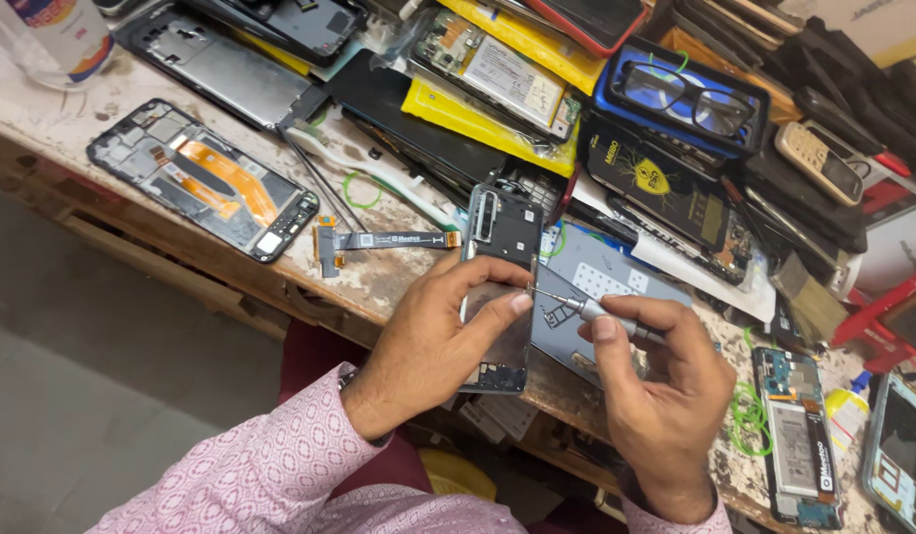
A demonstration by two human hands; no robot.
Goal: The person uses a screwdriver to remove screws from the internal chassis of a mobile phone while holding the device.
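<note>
My left hand (433, 341) grips an opened phone (501, 237) with its back cover off, holding it upright over the bench edge, thumb on its right side. My right hand (661, 381) pinches a thin silver screwdriver (592, 310), its tip touching the phone's right side near my left thumb. Both sleeves are pink and patterned.
A worn workbench (62, 124) is crowded with phone parts: an open phone frame with orange flex cables (201, 183), a loose flex cable (389, 240), a grey mat (601, 272), black glasses (690, 94) in a blue case, yellow packets (478, 124), a keypad phone (819, 163), another opened phone (799, 435).
</note>
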